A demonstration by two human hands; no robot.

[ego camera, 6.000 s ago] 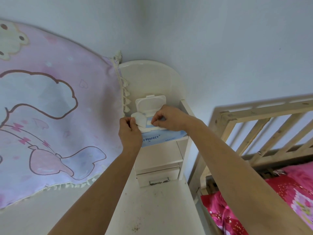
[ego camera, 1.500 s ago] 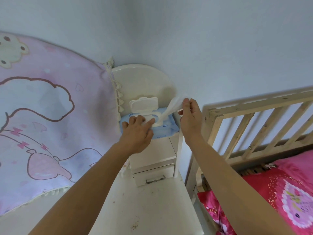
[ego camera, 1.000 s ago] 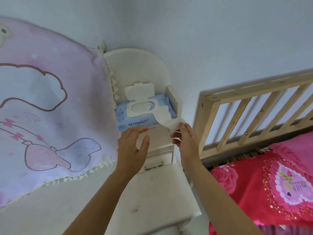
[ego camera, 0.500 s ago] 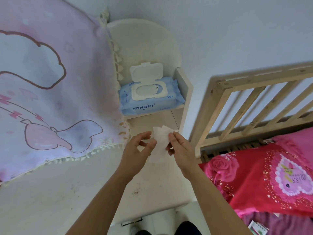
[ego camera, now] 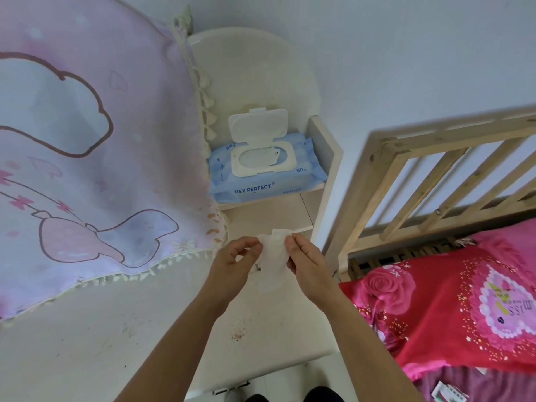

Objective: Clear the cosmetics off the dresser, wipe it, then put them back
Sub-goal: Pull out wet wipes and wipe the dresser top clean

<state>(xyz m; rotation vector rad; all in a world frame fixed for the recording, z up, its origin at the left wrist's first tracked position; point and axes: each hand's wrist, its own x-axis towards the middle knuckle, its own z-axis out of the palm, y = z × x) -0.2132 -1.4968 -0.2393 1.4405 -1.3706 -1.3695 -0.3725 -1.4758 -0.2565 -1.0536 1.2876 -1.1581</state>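
1. Pale grey-blue walls (ego camera: 406, 53) meet in a corner behind the white painted dresser top (ego camera: 269, 314), which lies below my arms and carries a patch of brown specks (ego camera: 238, 335) near its middle.
2. I hold a thin white wet wipe (ego camera: 272, 259) in the air above the back part of that top, in front of the dresser's small white shelf unit (ego camera: 326, 146).
3. My left hand (ego camera: 232, 265) pinches the wipe's upper left edge between thumb and curled fingers.
4. My right hand (ego camera: 309, 265) pinches the upper right edge in the same way, and the sheet hangs crumpled between the two hands.
5. A light blue soft pack of wipes marked "HEY PERFECT" (ego camera: 255, 191) lies flat on the upper shelf, well apart from my hands.
6. Its white plastic flip lid (ego camera: 258, 126) stands open, tilted back against the rounded white back panel (ego camera: 261, 68).
7. A pink and lilac cartoon-print cloth with a tasselled fringe (ego camera: 87, 155) hangs at my left, its lower edge resting on the dresser top.
8. At my right, a bare wooden slatted bed rail (ego camera: 435, 175) stands just beside the shelf unit, with red and pink rose-print bedding (ego camera: 449, 300) below it.
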